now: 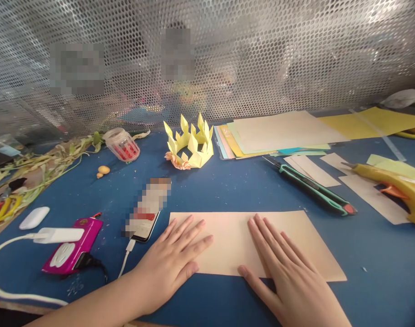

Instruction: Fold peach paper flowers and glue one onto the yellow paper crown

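**Perforated metal wall [248, 45] behind a blue tabletop [228, 190]**

The silvery wall rises along the surface's far edge and spans the whole view, closely dotted with holes. Light gleams brightest on it above the far right corner. Yellow blurs [190, 93] hang above the middle of the far edge, perhaps seen through the holes. A thin brown strip [10, 305] borders the near left corner.

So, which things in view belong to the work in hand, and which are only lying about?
In the work:
pale peach rectangular paper sheet, under left hand and right hand
probably stacked coloured paper sheets, green-and-black cutter, yellow plastic glue gun
perhaps yellow pointed paper crown

Seemingly lying about:
black-edged rectangular phone
white rounded plastic case
magenta rectangular power strip
clear plastic jar
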Demonstrator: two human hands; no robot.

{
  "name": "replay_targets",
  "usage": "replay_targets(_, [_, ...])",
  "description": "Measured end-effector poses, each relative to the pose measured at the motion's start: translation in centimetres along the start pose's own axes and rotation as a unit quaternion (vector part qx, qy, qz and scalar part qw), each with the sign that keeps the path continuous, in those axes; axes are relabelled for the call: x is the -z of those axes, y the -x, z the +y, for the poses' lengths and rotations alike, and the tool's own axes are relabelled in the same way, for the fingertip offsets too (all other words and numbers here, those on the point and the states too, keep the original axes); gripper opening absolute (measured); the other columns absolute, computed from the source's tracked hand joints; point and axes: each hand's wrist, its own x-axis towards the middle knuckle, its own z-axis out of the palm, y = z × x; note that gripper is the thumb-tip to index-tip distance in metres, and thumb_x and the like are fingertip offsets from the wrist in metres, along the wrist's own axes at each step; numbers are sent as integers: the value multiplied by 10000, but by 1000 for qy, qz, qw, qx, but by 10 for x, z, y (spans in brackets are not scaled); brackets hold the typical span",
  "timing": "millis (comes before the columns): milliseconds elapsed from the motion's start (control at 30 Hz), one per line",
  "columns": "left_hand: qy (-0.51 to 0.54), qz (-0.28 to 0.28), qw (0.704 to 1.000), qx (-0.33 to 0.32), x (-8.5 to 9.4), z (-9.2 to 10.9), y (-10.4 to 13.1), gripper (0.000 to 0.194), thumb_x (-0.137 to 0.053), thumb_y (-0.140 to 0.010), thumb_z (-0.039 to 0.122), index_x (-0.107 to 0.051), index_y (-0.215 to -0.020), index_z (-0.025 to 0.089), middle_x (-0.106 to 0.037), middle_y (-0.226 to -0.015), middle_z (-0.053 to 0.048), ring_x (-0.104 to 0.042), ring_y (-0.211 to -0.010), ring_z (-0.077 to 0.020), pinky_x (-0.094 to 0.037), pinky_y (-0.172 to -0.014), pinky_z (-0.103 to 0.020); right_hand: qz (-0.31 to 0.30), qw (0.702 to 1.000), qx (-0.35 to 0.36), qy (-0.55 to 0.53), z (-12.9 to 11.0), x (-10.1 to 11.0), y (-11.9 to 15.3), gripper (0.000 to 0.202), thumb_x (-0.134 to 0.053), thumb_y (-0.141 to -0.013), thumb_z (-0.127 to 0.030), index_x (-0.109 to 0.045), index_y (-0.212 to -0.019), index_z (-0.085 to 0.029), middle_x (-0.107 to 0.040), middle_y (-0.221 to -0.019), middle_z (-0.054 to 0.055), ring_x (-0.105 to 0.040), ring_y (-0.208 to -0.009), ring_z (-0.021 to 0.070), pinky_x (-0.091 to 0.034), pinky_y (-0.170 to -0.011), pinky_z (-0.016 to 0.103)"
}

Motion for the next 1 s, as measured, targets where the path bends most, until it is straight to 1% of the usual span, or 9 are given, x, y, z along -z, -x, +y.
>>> replay_targets(133, [-31,44,998,-15,-9,-8,13,679,-323,-1191,263,32,-1759,373,-185,-1832,0,-253,-1683,-335,-402,-1275,-615,-6,1000,-10,-1,20,8,9,920,-381,-1099,-654,-61,-1785,-130,-571,-1616,157,-688,-1382,334,-640,-998,516])
replay_targets(233, [-38,45,998,-26,-9,-11,18,741,-371,-1174,228,61,-1757,376,-210,-1827,-11,-286,-1669,-337,-440,-1251,-603,-3,1000,8,-17,33,16,12,856,-359,-1124,-586,-38,-1787,-150,-566,-1619,150,-703,-1355,345,-659,-974,522])
replay_targets(433, [-39,54,996,-66,-3,-20,22,942,-428,-1006,-42,-150,-1747,471,-222,-1820,-26,-351,-1634,-369,-514,-1183,-637,-22,999,2,-41,40,19,14,855,-395,-1122,-576,-29,-1791,-188,-560,-1622,139,-699,-1348,376,-669,-981,573])
replay_targets(567, [-52,60,992,-103,0,-24,32,1122,-377,-854,-161,-231,-1703,558,-212,-1819,25,-368,-1636,-307,-511,-1209,-586,-30,998,7,-50,47,19,22,780,-359,-1132,-479,-12,-1793,-250,-562,-1635,115,-692,-1364,364,-677,-973,576])
replay_targets(667, [-64,89,989,-96,-3,-22,43,1080,-355,-873,-162,-288,-1695,535,-303,-1798,42,-406,-1629,-236,-484,-1249,-523,-43,995,60,-72,62,18,42,738,-328,-1109,-313,-44,-1788,-365,-473,-1719,92,-596,-1472,386,-634,-1035,626])
replay_targets(733, [-82,115,987,-79,-7,-20,51,996,-342,-938,-140,-314,-1695,506,-369,-1775,45,-425,-1621,-198,-463,-1271,-484,-52,992,88,-74,75,15,62,775,-403,-1073,-286,-111,-1776,-431,-383,-1775,84,-455,-1568,441,-532,-1121,733])
replay_targets(800, [-100,129,984,-67,-10,-17,58,913,-336,-989,-97,-321,-1699,477,-401,-1761,65,-441,-1613,-183,-473,-1262,-458,-98,994,41,-27,86,11,83,776,-428,-1073,-336,-103,-1762,-489,-315,-1810,40,-347,-1619,451,-440,-1170,802])
replay_targets(900, [-119,145,980,-66,-12,-12,67,817,-330,-1023,-20,-306,-1723,401,-415,-1754,74,-485,-1588,-198,-514,-1217,-436,-154,987,-49,10,99,6,111,739,-389,-1085,-383,-101,-1747,-539,-330,-1804,2,-356,-1620,427,-347,-1207,843])
replay_targets(1000, [-112,171,977,-64,-15,-9,75,764,-333,-1046,36,-262,-1750,324,-480,-1717,54,-559,-1532,-188,-527,-1191,-358,-162,980,-112,3,108,4,128,725,-354,-1073,-451,-116,-1754,-518,-370,-1787,-3,-369,-1614,418,-277,-1228,856])
